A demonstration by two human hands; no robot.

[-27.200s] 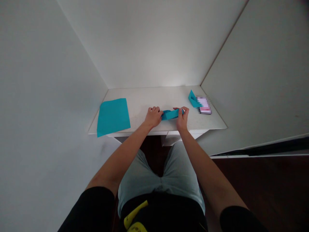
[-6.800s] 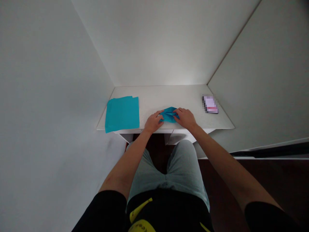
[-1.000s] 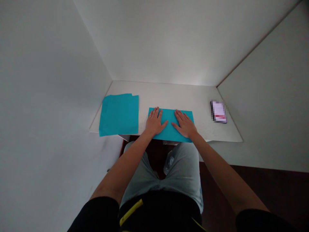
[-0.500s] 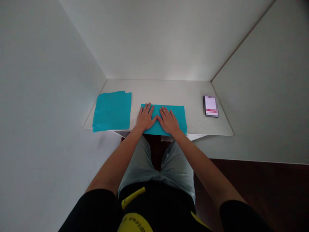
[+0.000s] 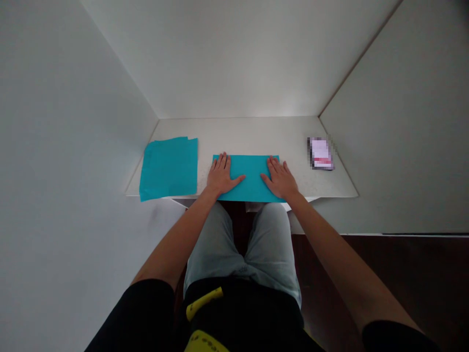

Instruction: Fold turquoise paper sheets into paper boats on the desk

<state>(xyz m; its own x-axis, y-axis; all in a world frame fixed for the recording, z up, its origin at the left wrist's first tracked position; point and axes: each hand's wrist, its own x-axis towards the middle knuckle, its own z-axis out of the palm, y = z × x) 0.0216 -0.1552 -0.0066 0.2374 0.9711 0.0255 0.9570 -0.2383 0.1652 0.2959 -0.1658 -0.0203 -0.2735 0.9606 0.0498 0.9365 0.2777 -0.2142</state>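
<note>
Looks like a blue-green sheet of paper [image 5: 249, 177], wide and short. Lies flat and smooth on the white surface [image 5: 256, 132], in the middle, right at the near edge. Pressed down at both ends.

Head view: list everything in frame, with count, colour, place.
table: 1, white, in the corner.
walls: 3, white, left, back, right.
paper sheet: 1, teal, table's front edge, under both hands.
paper stack: 1, teal, table's left end; sheet count unclear.
small flat item: 1, white-pink, blurred, table's right end.
floor: dark brown, lower right.
shorts: 1, grey, below table.
left hand: open, flat on sheet's left.
right hand: open, flat on sheet's right.
</note>
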